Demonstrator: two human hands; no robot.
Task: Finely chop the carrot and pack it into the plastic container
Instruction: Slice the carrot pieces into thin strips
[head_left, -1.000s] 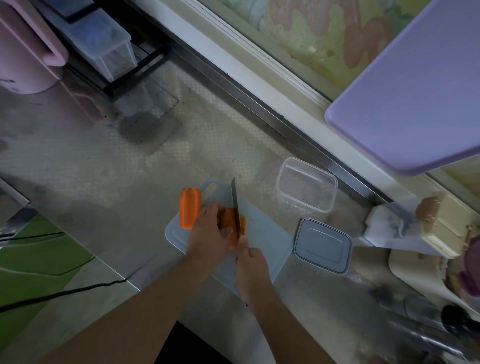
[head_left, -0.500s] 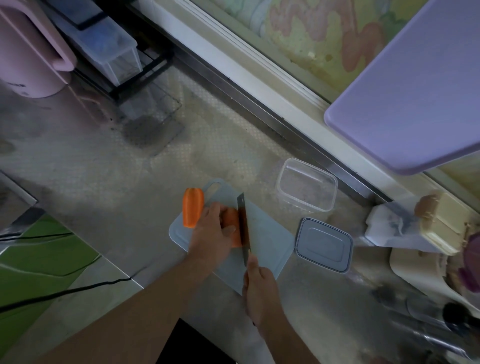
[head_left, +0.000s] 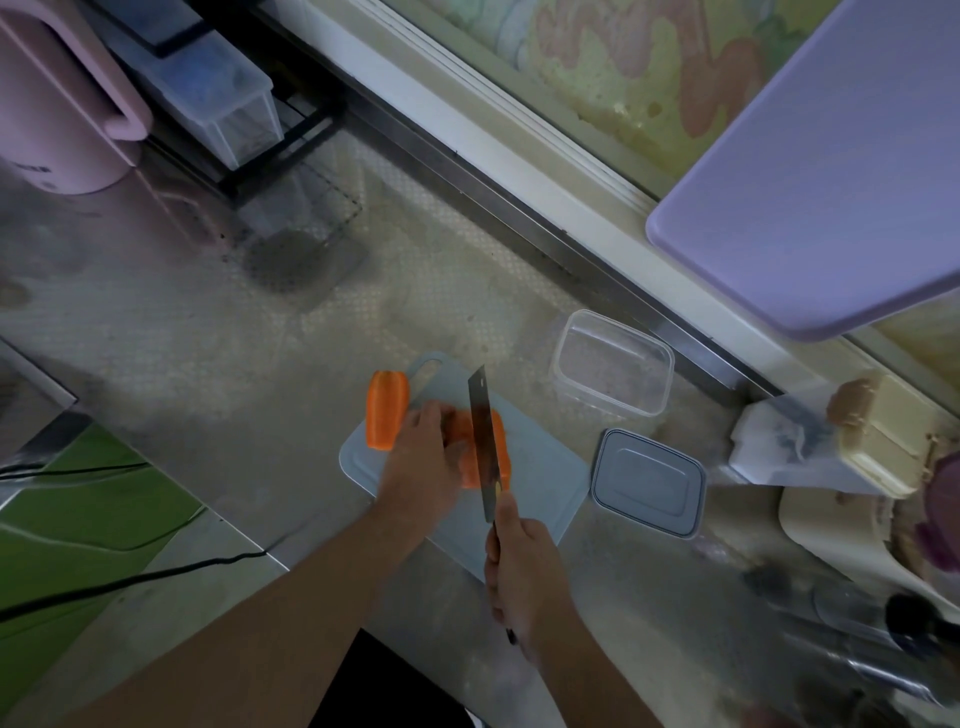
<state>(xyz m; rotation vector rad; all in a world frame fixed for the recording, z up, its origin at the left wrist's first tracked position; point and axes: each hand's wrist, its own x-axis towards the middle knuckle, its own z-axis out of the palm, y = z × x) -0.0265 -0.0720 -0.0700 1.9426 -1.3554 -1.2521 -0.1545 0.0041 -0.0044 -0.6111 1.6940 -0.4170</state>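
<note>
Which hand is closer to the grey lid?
The right hand. It grips the knife on the lid's side of the cutting board. The left hand holds the carrot piece farther away, beyond the blade.

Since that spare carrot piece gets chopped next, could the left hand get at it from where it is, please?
Probably yes: the carrot piece lies uncovered at the cutting board's far-left edge, just beyond the left hand, with nothing between them; the knife is on the other side.
</note>
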